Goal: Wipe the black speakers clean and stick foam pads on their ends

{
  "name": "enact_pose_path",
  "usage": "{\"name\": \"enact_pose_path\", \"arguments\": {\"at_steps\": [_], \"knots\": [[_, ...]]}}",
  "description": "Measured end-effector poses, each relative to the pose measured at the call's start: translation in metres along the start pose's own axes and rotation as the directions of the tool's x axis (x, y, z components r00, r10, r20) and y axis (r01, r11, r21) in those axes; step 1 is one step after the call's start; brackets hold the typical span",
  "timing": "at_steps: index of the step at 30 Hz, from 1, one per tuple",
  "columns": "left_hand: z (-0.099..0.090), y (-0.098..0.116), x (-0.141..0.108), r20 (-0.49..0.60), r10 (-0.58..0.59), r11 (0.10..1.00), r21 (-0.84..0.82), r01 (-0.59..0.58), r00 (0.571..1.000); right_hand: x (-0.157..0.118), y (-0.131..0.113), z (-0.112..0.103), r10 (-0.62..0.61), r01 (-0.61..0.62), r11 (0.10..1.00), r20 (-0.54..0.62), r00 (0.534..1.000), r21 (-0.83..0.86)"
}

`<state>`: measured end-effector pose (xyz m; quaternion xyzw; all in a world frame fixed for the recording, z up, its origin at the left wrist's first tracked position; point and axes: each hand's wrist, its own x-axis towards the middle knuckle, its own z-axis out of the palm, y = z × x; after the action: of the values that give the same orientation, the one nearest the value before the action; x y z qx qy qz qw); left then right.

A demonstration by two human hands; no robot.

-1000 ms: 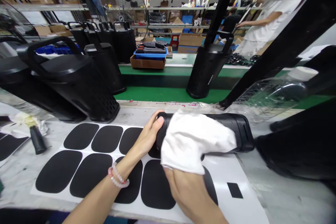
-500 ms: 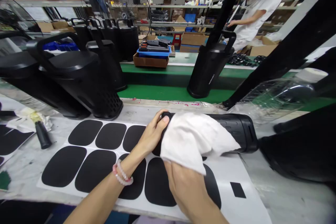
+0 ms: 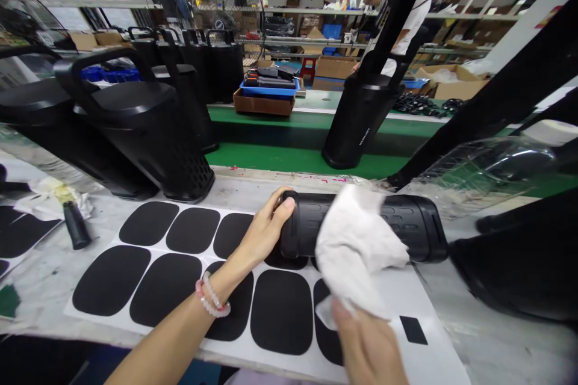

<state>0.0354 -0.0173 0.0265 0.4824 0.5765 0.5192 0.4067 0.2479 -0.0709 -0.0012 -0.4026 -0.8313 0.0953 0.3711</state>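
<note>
A black ribbed casing [image 3: 409, 222], long and rounded at the corners, lies on its side on the bench. My left hand [image 3: 266, 225] grips its left end, thumb on top and fingers behind. In my right hand [image 3: 365, 337] is a bunched white cloth [image 3: 356, 240], which hangs in front of the casing's middle and hides part of it; whether it touches the surface I cannot tell. The right hand is blurred. Below lies a white sheet of black rounded-square stickers [image 3: 282, 313], partly covered by the casing and both arms.
Black handled canisters [image 3: 135, 126] stand at the left, another [image 3: 356, 120] on the green conveyor [image 3: 271, 153]. A brown box with a blue tray [image 3: 266, 96] sits behind. A black-handled brush [image 3: 76, 225] lies left. Clear plastic [image 3: 474, 162] is at the right. A person [image 3: 413, 18] stands beyond.
My right hand and the cloth have moved right and toward me, uncovering the casing's left part. My left hand keeps its grip. The person behind has moved left, partly behind the dark post.
</note>
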Motion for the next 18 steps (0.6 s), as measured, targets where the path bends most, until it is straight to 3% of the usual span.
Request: {"name": "enact_pose_path", "arguments": {"at_steps": [2, 4, 9, 15, 18], "knots": [[0.000, 0.001, 0.000, 0.005, 0.014, 1.000, -0.016, -0.014, 1.000, 0.009, 0.008, -0.010, 0.113, -0.104, 0.991, -0.118, 0.987, 0.083], [0.001, 0.002, -0.001, 0.006, 0.017, 1.000, -0.020, -0.017, 1.000, 0.027, 0.010, -0.013, 0.110, -0.090, 0.989, -0.181, 0.977, 0.120], [0.001, 0.001, -0.001, 0.004, 0.003, 0.999, -0.034, -0.003, 1.000, 0.058, -0.011, 0.005, -0.146, 0.148, 0.989, -0.067, 0.987, 0.026], [0.002, -0.002, -0.001, -0.021, -0.023, 1.000, -0.012, 0.022, 1.000, 0.044, -0.023, 0.020, -0.393, 0.374, 0.888, -0.019, 0.919, -0.268], [0.003, -0.001, -0.001, -0.042, -0.035, 0.999, 0.013, 0.035, 0.999, 0.046, -0.024, 0.023, -0.417, 0.398, 0.862, 0.006, 0.909, -0.313]]}}
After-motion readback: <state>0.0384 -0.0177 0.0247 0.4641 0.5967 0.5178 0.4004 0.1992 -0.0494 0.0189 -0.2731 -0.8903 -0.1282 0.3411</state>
